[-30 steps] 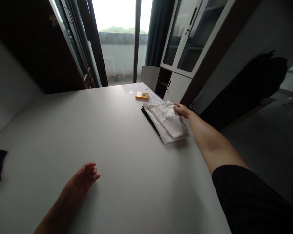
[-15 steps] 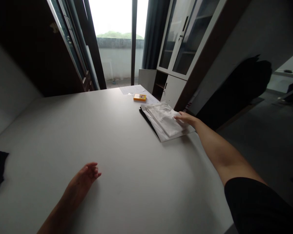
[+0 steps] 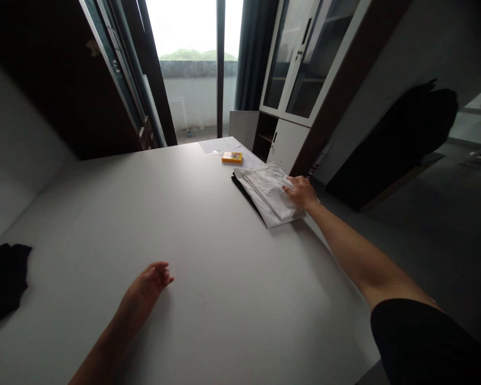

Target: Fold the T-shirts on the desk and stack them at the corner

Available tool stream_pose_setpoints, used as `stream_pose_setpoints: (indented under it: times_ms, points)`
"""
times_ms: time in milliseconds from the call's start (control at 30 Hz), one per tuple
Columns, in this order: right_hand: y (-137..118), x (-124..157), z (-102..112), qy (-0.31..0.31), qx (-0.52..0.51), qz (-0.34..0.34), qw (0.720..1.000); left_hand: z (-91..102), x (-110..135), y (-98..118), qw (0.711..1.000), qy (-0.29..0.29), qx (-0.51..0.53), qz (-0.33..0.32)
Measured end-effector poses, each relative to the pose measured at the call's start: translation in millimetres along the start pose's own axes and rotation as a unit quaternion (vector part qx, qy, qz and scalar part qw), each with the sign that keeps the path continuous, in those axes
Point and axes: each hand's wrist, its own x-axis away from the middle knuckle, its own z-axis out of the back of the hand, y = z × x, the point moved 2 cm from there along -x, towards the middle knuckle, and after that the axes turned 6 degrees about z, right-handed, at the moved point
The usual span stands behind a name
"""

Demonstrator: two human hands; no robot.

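Note:
My right hand (image 3: pixel 302 192) lies on the right side of a folded white cloth (image 3: pixel 268 190), its thumb and fingers apart on the fabric. Under that cloth is another pale sheet-like layer, and a black folded layer (image 3: pixel 248 199) shows along the stack's left edge. My left hand (image 3: pixel 154 280) hovers over or rests on the white table (image 3: pixel 208 331), closer to me. Its fingers are loosely curled and apart, with nothing in them.
Beyond the stack sits a yellow-orange box (image 3: pixel 232 158), near some papers (image 3: pixel 216 145). Dark cloth (image 3: pixel 6 283) lies at the left table edge. A white cabinet (image 3: pixel 288 141) stands behind the table's far right corner, beside a glass door (image 3: pixel 190 96).
My right hand has shifted slightly and now lies farther over the white cloth's right edge. My left hand appears a little farther right and up, as the view has moved slightly too.

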Motion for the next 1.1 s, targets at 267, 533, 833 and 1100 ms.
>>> stream_pose_setpoints:
  times_ms: [267, 533, 833, 1100]
  points:
    - [-65, 54, 3, 0.057, -0.022, 0.098, 0.993, -4.4, 3, 0, 1.000, -0.007, -0.018, -0.015]
    - [-102, 95, 21, 0.096, -0.008, 0.049, 0.994, -8.3, 8, 2, 1.000, -0.001, -0.019, -0.025]
    - [-81, 55, 29, 0.006, -0.104, 0.107, 0.989, -8.8, 8, 1, 1.000, -0.012, -0.016, -0.022]
    - [-80, -5, 10, -0.064, -0.033, 0.163, 0.984, -4.7, 4, -1, 0.999, -0.015, -0.017, -0.023]
